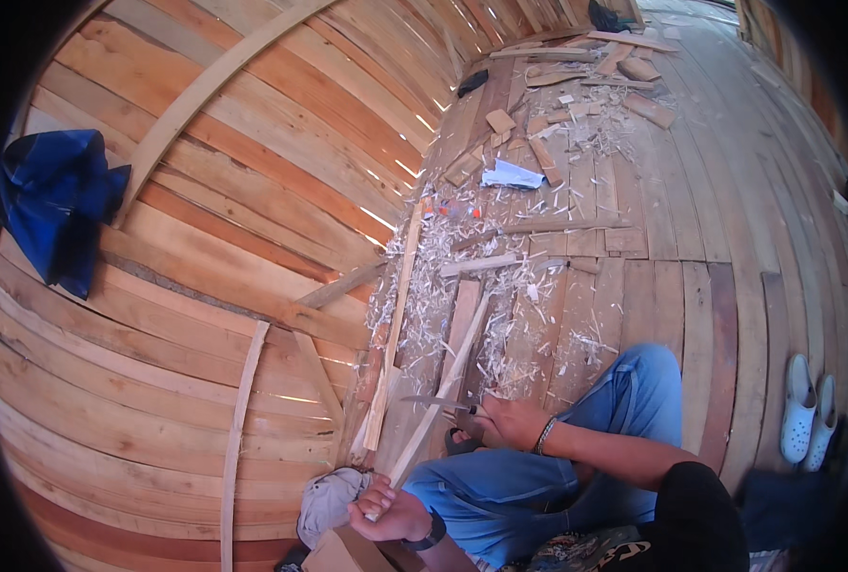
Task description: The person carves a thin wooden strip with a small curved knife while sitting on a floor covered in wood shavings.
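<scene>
My left hand (391, 513), with a dark watch at the wrist, is closed round the near end of a long, pale wooden stick (452, 367). The stick slants away from me, and its far end reaches a reddish board (464, 310) on the floor. In my right hand (512, 423), which wears a bracelet, is a knife (451, 404) with a dark handle. Its blade points left and lies across the stick about midway, apparently touching it. My fingers hide most of the handle. My jeans-clad legs (500, 491) are bent beside the stick.
Curly wood shavings (424, 324) cover the floor ahead, around a long narrow board (403, 315). Offcuts (648, 110) and a white sheet (513, 174) lie farther off. A plank wall (157, 381) rises at left, a blue cloth (57, 205) hanging on it. Pale clogs (798, 410) stand right.
</scene>
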A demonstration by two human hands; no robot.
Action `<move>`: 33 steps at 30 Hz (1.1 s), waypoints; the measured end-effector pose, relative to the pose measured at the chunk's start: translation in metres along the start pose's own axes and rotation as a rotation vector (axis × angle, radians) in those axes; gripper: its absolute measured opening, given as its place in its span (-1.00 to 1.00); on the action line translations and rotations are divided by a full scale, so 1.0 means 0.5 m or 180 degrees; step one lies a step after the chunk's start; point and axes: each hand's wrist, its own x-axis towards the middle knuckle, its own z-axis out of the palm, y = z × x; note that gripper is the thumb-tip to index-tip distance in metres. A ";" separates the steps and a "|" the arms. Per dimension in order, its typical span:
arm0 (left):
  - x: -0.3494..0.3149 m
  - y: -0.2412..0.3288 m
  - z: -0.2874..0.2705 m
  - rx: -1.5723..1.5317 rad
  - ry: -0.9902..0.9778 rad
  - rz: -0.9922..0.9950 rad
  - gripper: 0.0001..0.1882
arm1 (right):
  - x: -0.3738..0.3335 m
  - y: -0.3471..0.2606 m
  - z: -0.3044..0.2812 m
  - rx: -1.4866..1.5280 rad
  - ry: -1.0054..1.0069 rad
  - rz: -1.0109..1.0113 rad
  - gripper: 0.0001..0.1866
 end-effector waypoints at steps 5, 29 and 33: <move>-0.008 0.004 0.007 0.0015 0.0086 0.0005 -0.57 | 0.023 0.051 -0.001 -0.0300 -0.0220 0.0613 -0.57; 0.018 0.005 0.010 -0.0006 -0.0031 0.0183 -0.58 | 0.022 0.002 0.003 -0.0349 -0.0111 0.0290 -0.56; -0.003 -0.008 0.024 -0.0036 -0.0001 0.0011 -0.59 | 0.005 0.104 0.036 -0.0421 -0.0014 0.0607 -0.57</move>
